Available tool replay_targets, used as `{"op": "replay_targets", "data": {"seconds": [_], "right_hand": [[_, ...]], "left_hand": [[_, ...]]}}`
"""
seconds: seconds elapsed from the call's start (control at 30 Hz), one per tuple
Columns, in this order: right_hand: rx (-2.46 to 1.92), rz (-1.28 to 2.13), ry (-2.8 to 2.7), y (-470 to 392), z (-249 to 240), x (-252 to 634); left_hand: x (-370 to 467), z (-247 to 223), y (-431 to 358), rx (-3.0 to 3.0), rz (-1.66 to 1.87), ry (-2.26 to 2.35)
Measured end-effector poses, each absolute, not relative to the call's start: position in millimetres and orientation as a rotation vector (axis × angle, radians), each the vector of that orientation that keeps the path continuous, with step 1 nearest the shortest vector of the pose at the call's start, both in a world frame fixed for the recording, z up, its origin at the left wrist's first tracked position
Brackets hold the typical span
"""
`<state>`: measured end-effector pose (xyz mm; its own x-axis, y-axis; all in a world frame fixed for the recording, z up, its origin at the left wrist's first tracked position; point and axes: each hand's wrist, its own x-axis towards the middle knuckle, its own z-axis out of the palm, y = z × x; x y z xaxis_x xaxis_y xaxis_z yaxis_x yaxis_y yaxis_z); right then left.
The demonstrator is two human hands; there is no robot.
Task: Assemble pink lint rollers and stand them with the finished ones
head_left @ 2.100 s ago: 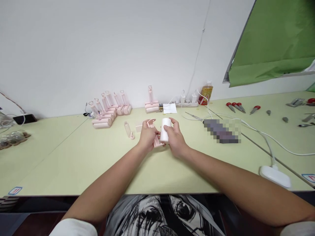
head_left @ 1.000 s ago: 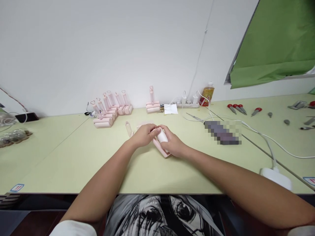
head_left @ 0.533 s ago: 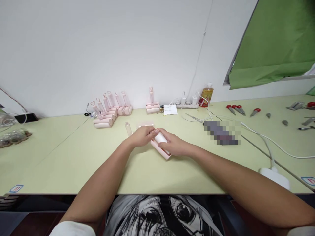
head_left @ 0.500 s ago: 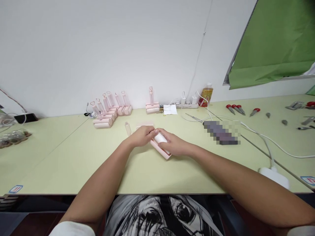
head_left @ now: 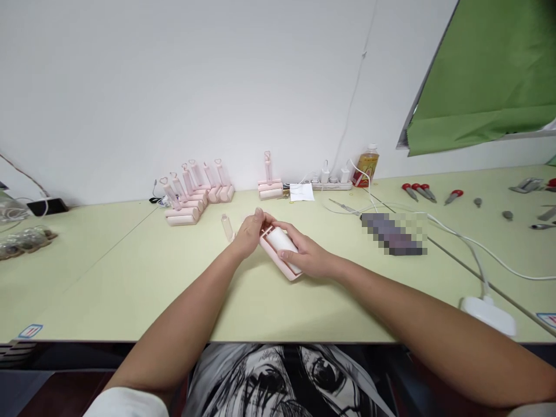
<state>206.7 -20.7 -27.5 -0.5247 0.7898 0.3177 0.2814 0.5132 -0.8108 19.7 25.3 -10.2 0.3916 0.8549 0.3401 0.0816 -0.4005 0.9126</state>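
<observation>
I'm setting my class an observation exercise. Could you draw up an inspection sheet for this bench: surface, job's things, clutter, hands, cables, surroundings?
Surface: pale yellow-green table, numbered sticker at its near left edge.
Job's things: white roll lying in a pink holder.
Clutter: clear tubular piece, pink rollers near the wall, white paper, bottle, red-handled tools; one object is pixelated, unidentifiable.
Hands: right hand grips the holder, thumb on the roll; left hand is at its far end, contact partly hidden.
Cables: white cable running to a white device; power strip at the back.
Surroundings: white wall, green sheet upper right.
</observation>
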Motion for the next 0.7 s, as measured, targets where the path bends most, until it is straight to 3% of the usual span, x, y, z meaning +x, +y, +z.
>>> {"op": "replay_targets", "data": {"seconds": [0.23,0.7], "right_hand": [[-0.684,0.917,-2.026,-21,-27,205],[-0.732,0.890,-2.083,-20,-32,205]], "left_hand": [[29,-16,17,1.621,1.196,0.448],[33,-4,12,1.774,1.267,0.561]]}}
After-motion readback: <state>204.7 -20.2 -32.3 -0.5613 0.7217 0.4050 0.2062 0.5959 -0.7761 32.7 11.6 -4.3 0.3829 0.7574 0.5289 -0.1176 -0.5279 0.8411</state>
